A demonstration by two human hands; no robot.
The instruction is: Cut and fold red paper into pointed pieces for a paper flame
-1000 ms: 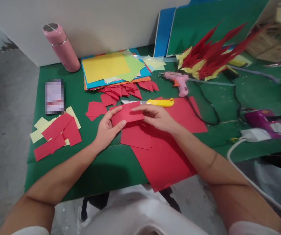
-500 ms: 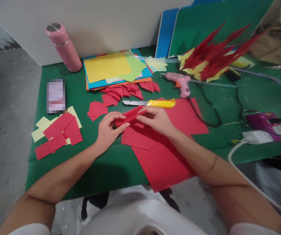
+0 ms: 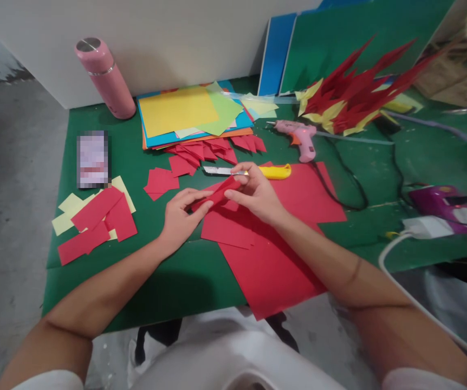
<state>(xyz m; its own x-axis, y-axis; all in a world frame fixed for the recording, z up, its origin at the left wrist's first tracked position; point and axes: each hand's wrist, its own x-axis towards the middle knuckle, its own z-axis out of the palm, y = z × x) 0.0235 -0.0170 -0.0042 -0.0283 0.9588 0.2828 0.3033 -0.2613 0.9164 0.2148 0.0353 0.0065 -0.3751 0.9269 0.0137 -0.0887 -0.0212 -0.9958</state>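
Note:
A folded piece of red paper (image 3: 219, 193) is held between both hands above the table. My left hand (image 3: 182, 214) pinches its left end between thumb and fingers. At its right end, my right hand (image 3: 258, 194) grips it, thumb in front and fingers behind. Beneath the hands lie larger red paper sheets (image 3: 274, 271). Just behind the right fingers rests a yellow utility knife (image 3: 276, 171), its blade out to the left. Several small folded red paper pieces (image 3: 187, 154) lie beyond the hands.
Red and yellow paper strips (image 3: 95, 216) lie at left, near a blurred-out rectangle (image 3: 92, 160) and a pink bottle (image 3: 109, 81). A coloured paper stack (image 3: 176, 111), pink glue gun (image 3: 300, 138), red-yellow paper flame shape (image 3: 351, 97) and purple power strip (image 3: 440, 206) occupy the back and right.
My right fingers have lifted and curled more over the paper's right end. The folded paper looks narrower and more closed. My left hand keeps its place.

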